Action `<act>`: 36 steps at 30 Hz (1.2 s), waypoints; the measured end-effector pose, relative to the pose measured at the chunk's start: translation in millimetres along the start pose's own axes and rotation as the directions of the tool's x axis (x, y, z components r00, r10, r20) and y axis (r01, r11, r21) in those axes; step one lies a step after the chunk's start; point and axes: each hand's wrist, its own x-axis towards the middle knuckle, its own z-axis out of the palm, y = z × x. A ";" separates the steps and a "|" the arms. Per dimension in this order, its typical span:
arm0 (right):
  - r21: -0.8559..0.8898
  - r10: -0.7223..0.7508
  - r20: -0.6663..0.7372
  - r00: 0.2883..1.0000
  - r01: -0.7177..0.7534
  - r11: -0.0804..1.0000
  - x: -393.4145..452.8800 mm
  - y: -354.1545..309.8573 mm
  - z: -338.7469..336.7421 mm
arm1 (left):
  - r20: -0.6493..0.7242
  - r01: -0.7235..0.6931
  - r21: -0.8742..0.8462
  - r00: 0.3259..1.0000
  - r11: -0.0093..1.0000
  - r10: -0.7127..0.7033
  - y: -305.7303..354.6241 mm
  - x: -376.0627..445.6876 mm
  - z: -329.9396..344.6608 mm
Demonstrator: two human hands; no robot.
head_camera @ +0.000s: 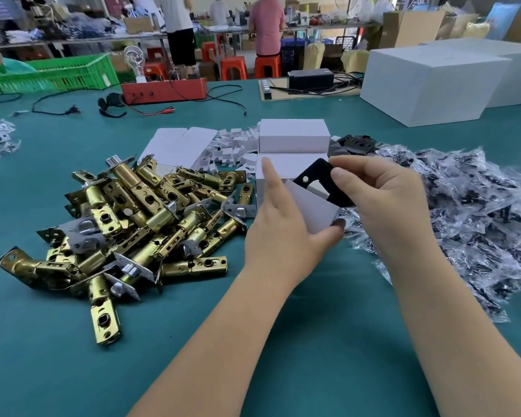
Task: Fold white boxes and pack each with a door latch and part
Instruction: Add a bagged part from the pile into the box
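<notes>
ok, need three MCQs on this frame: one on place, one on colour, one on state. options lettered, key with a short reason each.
1. Where does the pile of brass door latches lie relative to the hands?
A. To the person's left
B. To the person's right
C. Behind the large white cartons

2. What colour is the plate going into the small white box?
A. Brass
B. Black
C. Green

3. What is the right hand doing?
A. Resting flat on the table
B. Pinching the plate at the box's open top
C. Gripping a latch

Key:
1. A, the latches are heaped on the teal table left of both hands.
2. B, the plate is black with a round hole.
3. B, thumb and fingers pinch the plate while the left hand holds the box.
</notes>
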 end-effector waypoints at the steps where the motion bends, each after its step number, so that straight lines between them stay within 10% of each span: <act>1: 0.004 0.009 0.005 1.000 -0.009 1.000 0.6 -0.1 -0.4 | -0.027 0.048 0.024 0.999 0.999 -0.048 1.1 -0.4 1.3; 9: -0.076 0.035 0.063 0.997 -0.030 0.997 1.1 -0.5 -0.5 | -0.130 0.041 0.026 0.991 0.999 -0.038 9.4 -2.9 8.1; 15: -0.281 -0.158 0.312 0.937 0.250 0.927 -9.6 -5.3 6.4 | -0.158 0.048 -0.132 0.985 0.990 -0.069 6.4 -1.6 5.9; 20: -0.376 -0.399 -0.007 0.917 0.367 0.851 -7.8 -1.0 3.8 | -0.167 0.094 -0.494 0.965 0.864 -0.201 6.5 -0.5 1.8; 23: -0.332 -0.109 -0.087 0.990 0.074 0.940 6.2 4.7 -9.9 | 0.191 0.189 -0.649 0.978 0.737 -0.083 -10.0 14.8 -15.5; 26: -0.618 0.149 0.049 0.988 -0.087 0.782 18.0 22.1 -23.3 | 0.458 0.258 -0.641 0.884 0.723 0.091 -30.8 24.8 -25.2; 32: -0.970 0.493 0.179 0.851 0.068 0.235 22.2 36.0 -18.1 | 0.476 0.252 -0.511 0.879 0.822 0.026 -44.1 26.1 -7.8; 36: -0.957 0.532 0.240 0.812 0.107 0.269 18.4 29.6 -19.1 | 0.477 0.227 -0.540 0.876 0.811 0.072 -47.7 28.3 -8.0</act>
